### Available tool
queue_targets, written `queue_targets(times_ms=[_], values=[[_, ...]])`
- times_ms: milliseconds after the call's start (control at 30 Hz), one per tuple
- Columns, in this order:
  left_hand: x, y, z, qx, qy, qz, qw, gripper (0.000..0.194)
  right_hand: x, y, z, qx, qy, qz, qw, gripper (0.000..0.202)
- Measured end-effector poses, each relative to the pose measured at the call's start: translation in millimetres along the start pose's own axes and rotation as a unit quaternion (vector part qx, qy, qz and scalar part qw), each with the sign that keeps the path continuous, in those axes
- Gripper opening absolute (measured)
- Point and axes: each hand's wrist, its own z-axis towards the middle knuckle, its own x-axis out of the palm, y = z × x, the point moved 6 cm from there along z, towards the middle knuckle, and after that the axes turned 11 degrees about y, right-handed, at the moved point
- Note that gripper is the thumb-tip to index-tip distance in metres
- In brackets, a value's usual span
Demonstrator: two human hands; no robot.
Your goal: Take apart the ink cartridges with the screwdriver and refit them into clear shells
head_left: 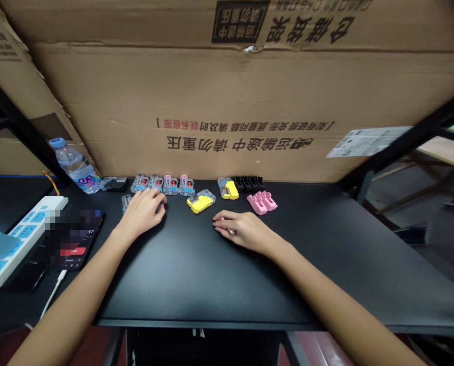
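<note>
My left hand (143, 209) lies palm down at the left, its fingers slightly bent and its thumb apart. Its fingertips reach the front of a row of several small clear plastic cases (171, 185) with red, blue and pink parts inside. Another clear case (126, 202) is partly hidden beside this hand. My right hand (246, 230) is closed over the middle of the table around a small item with pink and gold-coloured bits, mostly covered by the fingers. Between and beyond the hands lie a yellow-and-clear case (201, 202) and a second yellow-and-clear case (229, 188).
Pink plastic parts (262, 202) and a row of black parts (249, 183) sit at the back right of the black table (196, 284). A cardboard sheet (227, 91) walls the back. Leftward are a water bottle (76, 165), phone (78, 244), and power strip (25, 236).
</note>
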Motion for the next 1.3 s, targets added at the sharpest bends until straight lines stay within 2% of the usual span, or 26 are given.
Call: queue_targets(times_ms=[100, 233, 433, 567, 667, 733, 800, 1067, 1200, 1300], values=[[1.8, 0.3, 0.3, 0.004, -0.003, 0.001, 1.0, 0.015, -10.0, -0.5, -1.9, 0.014, -0.02, -0.003, 1.0, 0.027], [3.0, -6.9, 0.9, 0.022, -0.014, -0.007, 1.0, 0.016, -20.7, 10.1, 9.5, 0.058, -0.049, -0.05, 0.996, 0.031], [0.3, -31.7, 0.1, 0.073, -0.031, -0.064, 0.995, 0.025, -5.3, 23.4, 28.6, 0.066, 0.001, -0.102, 0.993, 0.047], [-3.6, -45.3, -3.1, 0.12, -0.015, -0.118, 0.986, 0.044, -2.2, 25.0, 21.8, 0.043, -0.002, -0.035, 0.998, 0.038], [-3.4, -51.6, -6.3, 0.162, 0.001, -0.149, 0.975, 0.066, -5.2, 29.6, 15.6, 0.004, -0.003, 0.026, 1.0, 0.03], [-0.9, -53.2, -7.3, 0.171, 0.012, -0.161, 0.972, 0.083, -7.6, 32.2, 13.2, -0.016, -0.01, 0.051, 0.999, 0.027], [2.8, -54.7, -7.5, 0.171, 0.029, -0.169, 0.97, 0.091, -8.7, 33.4, 12.3, -0.024, -0.022, 0.061, 0.998, 0.025], [6.9, -61.2, -8.8, 0.141, 0.064, -0.223, 0.962, 0.087, -2.6, 43.8, 15.5, -0.047, -0.045, -0.036, 0.997, 0.026], [4.9, -63.7, -11.0, 0.138, 0.068, -0.272, 0.95, 0.08, -3.7, 50.4, 15.3, -0.05, -0.081, -0.077, 0.992, 0.024], [3.0, -58.6, -11.4, 0.134, 0.076, -0.335, 0.93, 0.073, -6.7, 48.9, 13.0, -0.049, -0.1, -0.074, 0.991, 0.024]])
